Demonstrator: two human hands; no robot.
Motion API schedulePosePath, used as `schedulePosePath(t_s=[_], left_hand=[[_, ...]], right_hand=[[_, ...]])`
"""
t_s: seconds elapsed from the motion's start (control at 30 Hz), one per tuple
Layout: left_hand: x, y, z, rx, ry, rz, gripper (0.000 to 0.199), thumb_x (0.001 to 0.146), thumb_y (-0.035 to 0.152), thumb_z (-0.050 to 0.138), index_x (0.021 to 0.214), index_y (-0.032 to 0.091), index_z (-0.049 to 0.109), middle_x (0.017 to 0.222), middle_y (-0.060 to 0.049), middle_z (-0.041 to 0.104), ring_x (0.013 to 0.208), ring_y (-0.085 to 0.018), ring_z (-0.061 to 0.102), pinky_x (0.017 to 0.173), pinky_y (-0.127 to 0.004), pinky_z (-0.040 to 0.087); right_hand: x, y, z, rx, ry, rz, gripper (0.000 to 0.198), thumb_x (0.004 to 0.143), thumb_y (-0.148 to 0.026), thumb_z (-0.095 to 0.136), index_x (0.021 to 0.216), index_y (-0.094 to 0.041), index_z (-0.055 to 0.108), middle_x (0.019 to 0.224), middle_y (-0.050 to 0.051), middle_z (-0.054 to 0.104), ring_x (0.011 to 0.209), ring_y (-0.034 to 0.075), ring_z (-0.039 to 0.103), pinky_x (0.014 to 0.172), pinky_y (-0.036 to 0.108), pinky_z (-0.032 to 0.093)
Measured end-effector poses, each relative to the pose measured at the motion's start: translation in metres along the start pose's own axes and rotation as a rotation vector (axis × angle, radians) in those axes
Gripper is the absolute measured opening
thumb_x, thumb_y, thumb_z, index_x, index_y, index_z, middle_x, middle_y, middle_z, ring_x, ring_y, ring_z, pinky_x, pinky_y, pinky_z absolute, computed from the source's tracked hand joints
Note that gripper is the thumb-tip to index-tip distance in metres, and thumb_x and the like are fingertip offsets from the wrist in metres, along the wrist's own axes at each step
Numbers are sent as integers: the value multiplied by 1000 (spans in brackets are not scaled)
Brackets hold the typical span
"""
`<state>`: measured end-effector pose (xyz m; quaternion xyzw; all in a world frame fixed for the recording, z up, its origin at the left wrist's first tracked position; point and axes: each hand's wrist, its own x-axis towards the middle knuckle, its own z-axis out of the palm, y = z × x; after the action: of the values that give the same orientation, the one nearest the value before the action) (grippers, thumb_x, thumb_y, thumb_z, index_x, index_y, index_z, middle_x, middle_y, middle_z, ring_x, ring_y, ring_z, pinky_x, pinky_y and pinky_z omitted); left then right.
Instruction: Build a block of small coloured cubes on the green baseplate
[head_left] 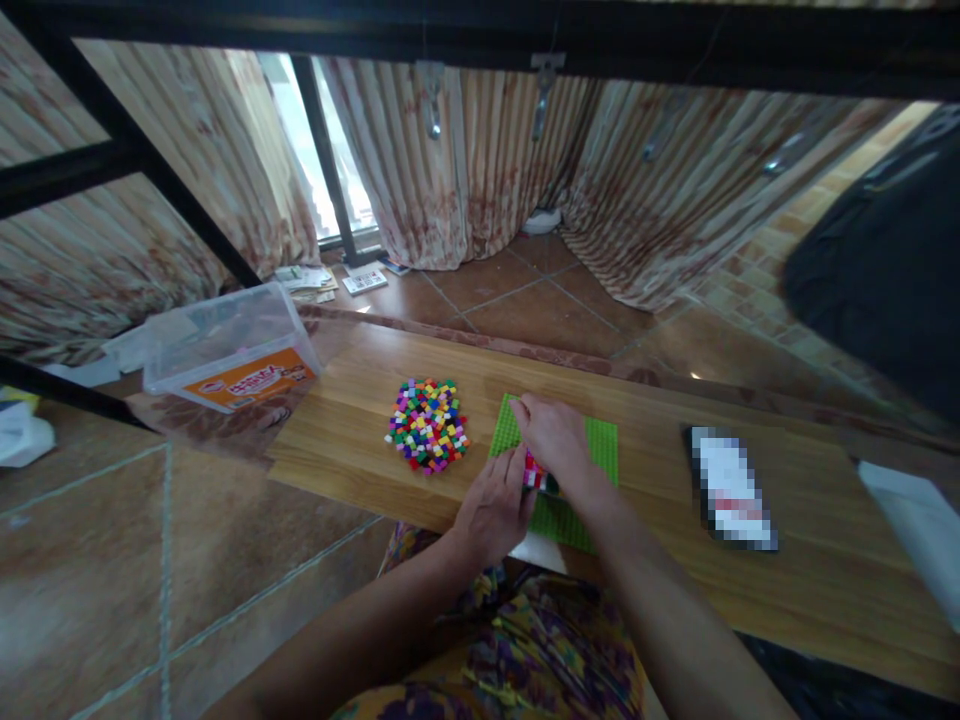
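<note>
Woodgrain tabletop (337, 420); left hand (491, 508) beside right hand (559, 440) over studded baseplate (604, 442); finger grip unclear.

Green baseplate (604, 450) is partly covered by left hand (491, 510), right hand (556, 438) at tabletop (345, 410) near edge; brick pile (427, 425) is heaped nearer left edge.

A wooden table (652, 450) with multicoloured bricks (427, 427), a green baseplate (603, 450), a blurred phone (733, 488)
</note>
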<state>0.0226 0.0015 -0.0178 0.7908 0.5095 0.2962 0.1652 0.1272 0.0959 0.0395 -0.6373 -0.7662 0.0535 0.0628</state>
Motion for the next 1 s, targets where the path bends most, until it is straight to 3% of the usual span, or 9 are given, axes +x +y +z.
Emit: schedulePosePath(t_s=[0.2, 0.63, 1.0], left_hand=[[2, -1, 1, -46, -9, -1, 37, 86, 19, 52, 122, 12, 46, 116, -15, 58, 108, -28, 56, 92, -46, 52], [0, 0, -1, -24, 41, 36, 42, 88, 18, 52, 129, 12, 43, 121, -17, 58, 112, -29, 55, 95, -46, 52], [-3, -6, 0, -34, 59, 36, 40, 92, 19, 50, 130, 12, 45, 122, -16, 59, 110, -27, 56, 97, -44, 51]], right_hand=[[-9, -11, 3, 7, -22, 19, 37, 98, -34, 39, 89, -20, 72, 94, 11, 74, 92, 24, 66, 81, 33, 44], [-11, -8, -5, 49, -66, 96, 37, 98, -39, 39, 94, -21, 71, 94, 9, 74, 92, 22, 66, 78, 30, 43], [-12, -8, -5, 87, -26, 89, 34, 98, -37, 41, 91, -21, 71, 93, 8, 74, 90, 20, 66, 78, 29, 42]])
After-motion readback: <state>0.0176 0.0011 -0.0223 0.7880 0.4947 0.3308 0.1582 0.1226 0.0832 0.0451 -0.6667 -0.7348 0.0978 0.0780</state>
